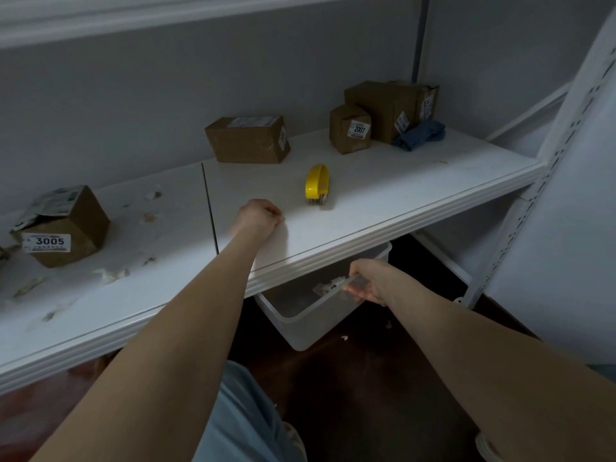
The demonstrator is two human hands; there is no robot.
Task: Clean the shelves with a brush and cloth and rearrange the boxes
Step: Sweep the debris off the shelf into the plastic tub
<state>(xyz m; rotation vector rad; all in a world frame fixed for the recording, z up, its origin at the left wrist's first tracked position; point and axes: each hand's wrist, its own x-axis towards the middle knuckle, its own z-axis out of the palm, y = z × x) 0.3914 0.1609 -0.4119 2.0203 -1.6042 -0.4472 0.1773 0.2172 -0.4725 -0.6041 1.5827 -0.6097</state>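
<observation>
Though near the fisted left hand [258, 215], brush [317, 185] untouched (right hand [371, 281] clamped on bin [300, 328] rim).

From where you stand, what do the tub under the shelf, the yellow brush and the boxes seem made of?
The tub looks like frosted clear plastic: scraps inside show through its wall. The brush seems glossy yellow plastic, by its shine, with pale bristles. The boxes look like matt brown cardboard, creased and taped.
</observation>
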